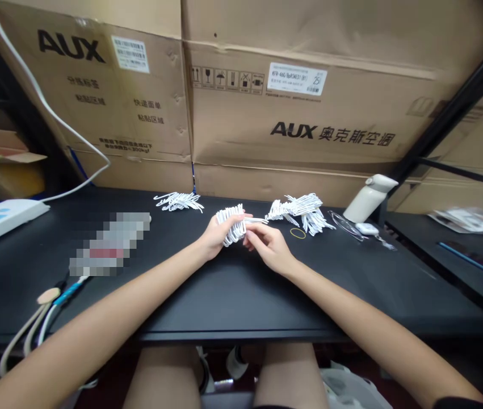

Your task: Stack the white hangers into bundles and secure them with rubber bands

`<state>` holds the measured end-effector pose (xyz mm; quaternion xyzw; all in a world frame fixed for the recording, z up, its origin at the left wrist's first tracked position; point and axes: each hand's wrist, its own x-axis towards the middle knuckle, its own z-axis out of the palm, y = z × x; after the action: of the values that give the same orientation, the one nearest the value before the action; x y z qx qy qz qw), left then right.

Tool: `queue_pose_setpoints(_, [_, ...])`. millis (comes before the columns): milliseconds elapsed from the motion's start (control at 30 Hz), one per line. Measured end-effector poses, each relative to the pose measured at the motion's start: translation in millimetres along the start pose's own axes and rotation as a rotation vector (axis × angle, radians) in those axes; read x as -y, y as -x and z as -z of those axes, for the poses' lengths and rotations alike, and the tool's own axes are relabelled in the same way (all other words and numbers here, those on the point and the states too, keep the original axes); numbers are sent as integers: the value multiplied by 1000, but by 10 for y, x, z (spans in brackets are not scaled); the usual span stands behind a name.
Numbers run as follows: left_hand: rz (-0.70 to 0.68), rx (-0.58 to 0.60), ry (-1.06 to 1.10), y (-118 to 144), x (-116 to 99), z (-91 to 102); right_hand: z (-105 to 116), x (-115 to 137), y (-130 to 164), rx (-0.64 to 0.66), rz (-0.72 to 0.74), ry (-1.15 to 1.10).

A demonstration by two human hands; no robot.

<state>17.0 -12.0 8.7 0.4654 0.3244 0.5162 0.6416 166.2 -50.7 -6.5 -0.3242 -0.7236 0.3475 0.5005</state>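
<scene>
Bundle of white plastic clips point(231, 223) held just above desk point(232, 284), centre. Left hand point(215, 236) fingers clenched round it; right hand point(269, 245) pinching one protruding piece. Looks light, springy, prone to splay, so grip mid-bundle. Loose pile point(303, 210) just right.

Two bare forearms reach forward and converge. The left hand point(215, 234) is curled closed, fingers wrapped and thumb on top. The right hand point(268, 244), just beside it, pinches with fingertips toward the left.
</scene>
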Motion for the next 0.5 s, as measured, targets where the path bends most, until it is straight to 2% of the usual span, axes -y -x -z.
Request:
queue_pose_setpoints(200, [-10, -41, 21, 4, -42, -32, -63, 84, 35, -211, 152, 167])
queue_pose_setpoints(333, [-5, -64, 33, -7, -34, -18, -97, 89, 51, -293, 238, 312])
queue_pose_setpoints(500, [-18, -90, 16, -16, -40, -2, -45, 98, 43, -380, 273, 432])
